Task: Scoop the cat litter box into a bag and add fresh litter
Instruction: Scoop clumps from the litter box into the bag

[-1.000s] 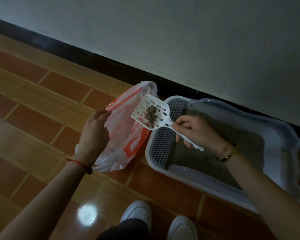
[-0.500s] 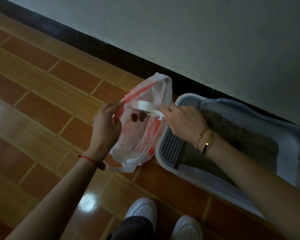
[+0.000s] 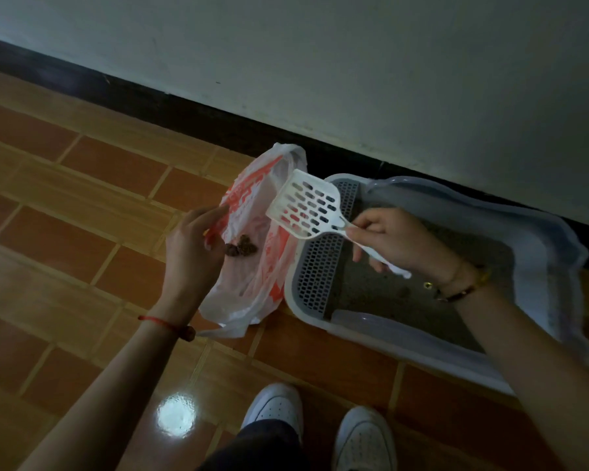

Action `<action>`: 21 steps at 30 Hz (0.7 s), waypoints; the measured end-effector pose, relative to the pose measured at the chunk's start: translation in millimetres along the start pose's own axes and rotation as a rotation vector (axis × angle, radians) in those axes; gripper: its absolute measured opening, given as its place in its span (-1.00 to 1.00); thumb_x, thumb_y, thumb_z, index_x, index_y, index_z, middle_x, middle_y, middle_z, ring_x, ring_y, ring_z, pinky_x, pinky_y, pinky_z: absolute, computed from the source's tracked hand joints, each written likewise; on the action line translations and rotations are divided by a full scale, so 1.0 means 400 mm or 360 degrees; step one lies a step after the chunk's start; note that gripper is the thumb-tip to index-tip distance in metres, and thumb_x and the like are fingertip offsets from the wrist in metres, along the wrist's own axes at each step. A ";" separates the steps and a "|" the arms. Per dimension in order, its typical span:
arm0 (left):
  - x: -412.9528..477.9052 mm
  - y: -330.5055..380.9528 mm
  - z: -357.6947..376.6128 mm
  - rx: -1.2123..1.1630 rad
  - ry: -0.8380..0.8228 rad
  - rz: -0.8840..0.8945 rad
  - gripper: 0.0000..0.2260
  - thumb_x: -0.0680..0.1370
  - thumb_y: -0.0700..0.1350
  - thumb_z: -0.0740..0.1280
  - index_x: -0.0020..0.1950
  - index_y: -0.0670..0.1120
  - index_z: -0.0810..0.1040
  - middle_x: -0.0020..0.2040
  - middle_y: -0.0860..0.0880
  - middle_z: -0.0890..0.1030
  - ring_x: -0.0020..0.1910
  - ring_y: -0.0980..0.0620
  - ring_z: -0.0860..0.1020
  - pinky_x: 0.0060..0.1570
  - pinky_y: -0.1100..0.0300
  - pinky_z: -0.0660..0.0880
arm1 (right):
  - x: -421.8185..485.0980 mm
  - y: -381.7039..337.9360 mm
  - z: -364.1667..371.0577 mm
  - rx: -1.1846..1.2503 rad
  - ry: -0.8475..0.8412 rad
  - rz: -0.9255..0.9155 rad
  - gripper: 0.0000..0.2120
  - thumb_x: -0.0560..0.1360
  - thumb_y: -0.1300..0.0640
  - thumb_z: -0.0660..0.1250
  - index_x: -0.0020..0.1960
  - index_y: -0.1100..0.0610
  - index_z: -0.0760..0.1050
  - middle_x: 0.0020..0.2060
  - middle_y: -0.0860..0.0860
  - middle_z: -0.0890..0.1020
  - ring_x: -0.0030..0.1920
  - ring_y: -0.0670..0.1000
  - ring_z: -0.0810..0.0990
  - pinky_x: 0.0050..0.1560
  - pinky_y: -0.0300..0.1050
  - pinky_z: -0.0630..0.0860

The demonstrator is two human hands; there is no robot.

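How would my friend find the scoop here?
Follow the wall to the litter box. At its end beside the bag, the right hand holds the scoop. Unlike the red-printed bag and grey grid, it is plain white with slots.

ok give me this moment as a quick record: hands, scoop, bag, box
left hand: pinches the bag's rim, holding it open
right hand: grips the scoop's handle
scoop: white, slotted, empty, raised over the bag's mouth
bag: white and red plastic, on the floor, dark clumps inside
litter box: by the wall, grey litter inside, perforated step at the bag end
fresh litter: none in view
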State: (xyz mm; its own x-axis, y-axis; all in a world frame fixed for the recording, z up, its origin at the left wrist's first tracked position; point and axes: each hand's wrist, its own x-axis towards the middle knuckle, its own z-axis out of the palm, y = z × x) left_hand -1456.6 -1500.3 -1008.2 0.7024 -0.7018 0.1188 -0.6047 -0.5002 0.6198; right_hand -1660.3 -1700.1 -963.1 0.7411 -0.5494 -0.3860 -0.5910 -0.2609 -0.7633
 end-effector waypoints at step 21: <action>-0.034 0.075 0.087 0.0411 -0.0110 0.0425 -0.70 0.53 -0.26 0.32 0.25 -0.09 0.56 0.29 -0.10 0.52 0.33 -0.12 0.38 0.31 0.02 0.29 | -0.218 0.245 -0.120 0.0214 0.0256 0.0900 -0.78 0.59 0.14 0.25 -0.03 0.28 0.57 -0.30 0.21 0.64 -0.51 0.03 0.43 -0.55 -0.22 0.33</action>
State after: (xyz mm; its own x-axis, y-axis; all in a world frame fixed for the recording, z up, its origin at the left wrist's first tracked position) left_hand -1497.6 -1523.4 -1018.1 0.4854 -0.8530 0.1916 -0.8440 -0.4000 0.3573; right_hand -1798.2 -1715.8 -979.3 0.2598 -0.6898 -0.6758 -0.8262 0.2035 -0.5253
